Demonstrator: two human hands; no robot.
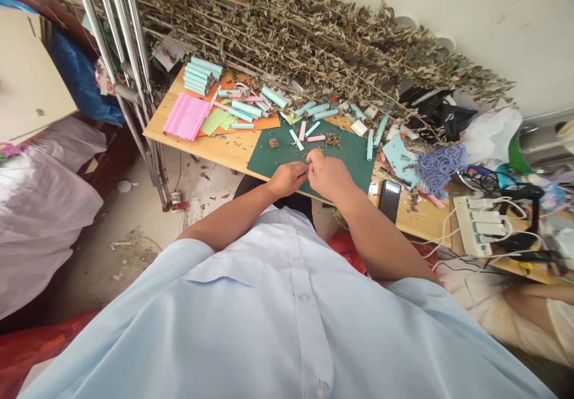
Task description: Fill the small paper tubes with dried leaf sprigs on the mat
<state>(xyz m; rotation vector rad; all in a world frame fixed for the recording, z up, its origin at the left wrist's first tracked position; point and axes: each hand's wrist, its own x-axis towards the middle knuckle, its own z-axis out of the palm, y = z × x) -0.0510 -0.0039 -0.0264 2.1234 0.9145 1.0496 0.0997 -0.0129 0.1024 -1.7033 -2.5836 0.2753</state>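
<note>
My left hand (287,179) and my right hand (326,173) meet at the near edge of a dark green mat (269,154). The fingers of both are closed together around something small, mostly hidden between the fingertips. Just beyond them lie short paper rolls, a pink one (316,138) and a light blue one (296,140). Crumbled dried leaf (332,140) sits on the mat beside the pink roll, and a small brown clump (274,143) is farther left.
Stacked blue rolls (196,76) and pink paper (186,116) occupy the table's left end. Dried leafy stalks (287,34) line the back. At right are a black phone (390,200), purple string (442,168) and a power strip (470,225). Metal crutches (130,76) stand left; a person's limb (533,303) shows right.
</note>
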